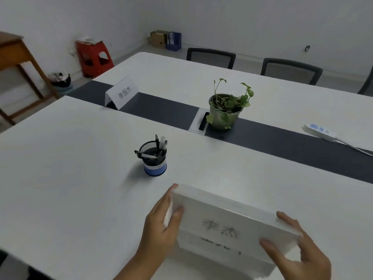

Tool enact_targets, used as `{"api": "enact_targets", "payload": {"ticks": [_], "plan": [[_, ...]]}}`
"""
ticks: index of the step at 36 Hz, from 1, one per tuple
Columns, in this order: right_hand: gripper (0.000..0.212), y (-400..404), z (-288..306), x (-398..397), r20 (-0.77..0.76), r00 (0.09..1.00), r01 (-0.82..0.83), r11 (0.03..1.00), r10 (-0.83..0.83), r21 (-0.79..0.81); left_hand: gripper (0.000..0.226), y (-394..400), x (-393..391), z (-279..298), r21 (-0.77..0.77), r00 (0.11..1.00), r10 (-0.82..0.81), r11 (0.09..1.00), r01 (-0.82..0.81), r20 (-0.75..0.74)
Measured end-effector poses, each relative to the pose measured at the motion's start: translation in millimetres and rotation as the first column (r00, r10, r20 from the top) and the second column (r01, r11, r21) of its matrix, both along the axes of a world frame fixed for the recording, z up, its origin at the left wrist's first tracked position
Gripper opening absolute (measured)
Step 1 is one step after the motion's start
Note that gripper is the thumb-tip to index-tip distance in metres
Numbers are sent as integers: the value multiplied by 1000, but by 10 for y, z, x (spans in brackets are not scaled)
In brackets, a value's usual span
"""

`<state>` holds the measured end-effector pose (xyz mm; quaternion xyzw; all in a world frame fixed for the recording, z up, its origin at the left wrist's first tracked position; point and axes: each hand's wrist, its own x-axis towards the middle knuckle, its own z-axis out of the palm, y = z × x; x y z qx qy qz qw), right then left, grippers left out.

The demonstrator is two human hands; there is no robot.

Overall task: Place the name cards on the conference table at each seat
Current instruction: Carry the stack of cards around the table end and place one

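Observation:
I hold a white folded name card (226, 223) with dark characters near the front edge of the white conference table (70, 158). My left hand (161, 225) grips its left end, thumb on the front face and fingers behind. At the card's right end my right hand (298, 253) pinches it, thumb on the front and a finger over the top edge. Whether the card touches the table is unclear. A second name card (122, 92) stands on the dark centre strip (282, 140) at the far left.
A black mesh pen cup (154, 158) stands ahead of my left hand. A potted plant (227, 107) sits on the centre strip beside a cable port (199, 122). A power strip (320, 131) lies at right. Two chairs (290, 70) line the far side.

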<state>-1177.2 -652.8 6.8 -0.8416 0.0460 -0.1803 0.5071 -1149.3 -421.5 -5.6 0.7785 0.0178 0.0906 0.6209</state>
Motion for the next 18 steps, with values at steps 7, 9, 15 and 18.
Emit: {"api": "enact_targets", "payload": {"ticks": [7,9,15,18], "plan": [[75,836,269,337,64,991,-108,986,116,-126,44,637,70,232,-188,972,224,960,-207,73],[76,1185,211,422,25,985,-166,981,169,-97,54,945,112,159,-201,954,295,939,-278,54],[100,2197,-224,582,-186,903,-408,909,388,-86,75,1873,154,-306,-175,914,399,897,-405,-72],[122,2440,-560,624,-359,839,-453,890,409,-45,73,2103,162,-563,-148,897,418,887,-437,-144]]}}
